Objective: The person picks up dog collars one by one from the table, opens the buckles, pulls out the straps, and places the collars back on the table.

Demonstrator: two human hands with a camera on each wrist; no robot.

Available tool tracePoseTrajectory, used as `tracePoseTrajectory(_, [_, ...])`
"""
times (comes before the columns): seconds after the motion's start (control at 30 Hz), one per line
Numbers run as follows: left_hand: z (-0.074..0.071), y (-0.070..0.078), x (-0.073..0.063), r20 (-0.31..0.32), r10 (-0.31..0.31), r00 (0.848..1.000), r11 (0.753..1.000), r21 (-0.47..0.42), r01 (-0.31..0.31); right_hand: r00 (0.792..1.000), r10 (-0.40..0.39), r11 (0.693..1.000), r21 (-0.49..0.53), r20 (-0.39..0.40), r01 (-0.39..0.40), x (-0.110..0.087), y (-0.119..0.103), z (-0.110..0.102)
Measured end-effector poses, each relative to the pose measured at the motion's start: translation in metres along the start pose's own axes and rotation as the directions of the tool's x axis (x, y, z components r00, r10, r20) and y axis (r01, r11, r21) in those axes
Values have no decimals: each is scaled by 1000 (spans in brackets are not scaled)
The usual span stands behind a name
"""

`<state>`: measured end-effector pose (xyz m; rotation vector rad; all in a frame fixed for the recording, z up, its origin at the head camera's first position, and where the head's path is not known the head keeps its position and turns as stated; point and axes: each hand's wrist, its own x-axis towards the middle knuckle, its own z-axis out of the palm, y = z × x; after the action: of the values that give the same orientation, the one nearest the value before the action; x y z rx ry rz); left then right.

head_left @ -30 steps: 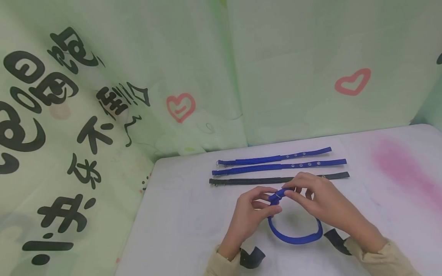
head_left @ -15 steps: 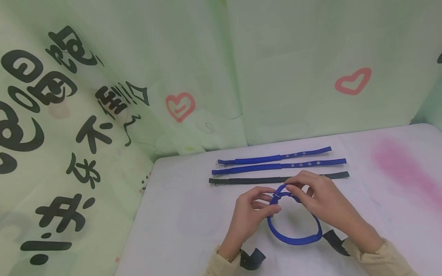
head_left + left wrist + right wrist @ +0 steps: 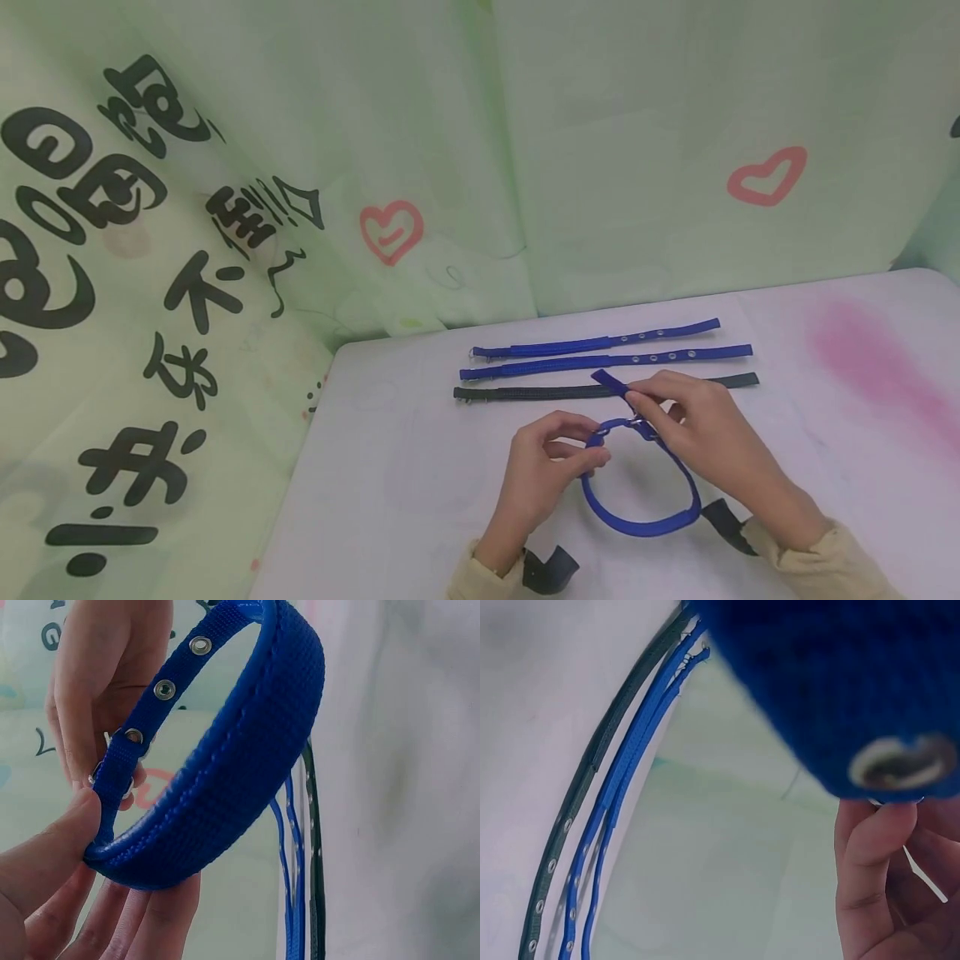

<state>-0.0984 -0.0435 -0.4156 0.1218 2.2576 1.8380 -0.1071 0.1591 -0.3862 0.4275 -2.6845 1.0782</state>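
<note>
A blue collar (image 3: 641,528), bent into a ring, hangs between both hands above the table. My left hand (image 3: 543,479) pinches its left side, thumb in front and fingers behind; the left wrist view shows the padded band (image 3: 247,742) and metal eyelets (image 3: 164,690) along the narrower strap. My right hand (image 3: 701,425) pinches the strap near its free end (image 3: 609,382), which sticks out toward the upper left. Some metal hardware (image 3: 636,421) shows just below the right fingertips. In the right wrist view the collar is close and blurred, partly covering the right hand (image 3: 885,877).
Behind the hands lie two flat blue collars (image 3: 562,345) (image 3: 555,367) and a black collar (image 3: 540,392), side by side on the white table (image 3: 375,467). A green curtain (image 3: 630,167) with drawings stands behind. Dark straps (image 3: 551,571) hang at both wrists.
The strap's free end has come out of the fitting by my left fingers and now points up and left. My right hand has shifted slightly; the left has hardly moved.
</note>
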Motion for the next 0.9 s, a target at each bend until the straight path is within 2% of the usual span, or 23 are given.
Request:
tracePoseTrajectory(0.13, [0, 1, -1, -6, -8, 1000, 1000, 11, 8, 1000, 5, 1000, 8, 22, -5, 0, 0, -1])
tracePoseTrajectory(0.4, [-5, 6, 1, -5, 7, 1000, 996, 90, -6, 998, -58, 998, 8, -10, 58, -2, -1, -2])
tracePoseTrajectory(0.67, [-16, 12, 11, 65, 77, 995, 990, 112, -83, 993, -114, 993, 20, -14, 114, -3, -2, -3])
tracePoseTrajectory(0.8, [-18, 16, 15, 101, 80, 992, 991, 102, -91, 990, -142, 990, 21, -9, 142, -4, -2, -3])
tracePoseTrajectory(0.9, [-18, 18, 18, 137, 53, 989, 992, 102, -67, 988, -154, 988, 24, -12, 154, -4, -2, -2])
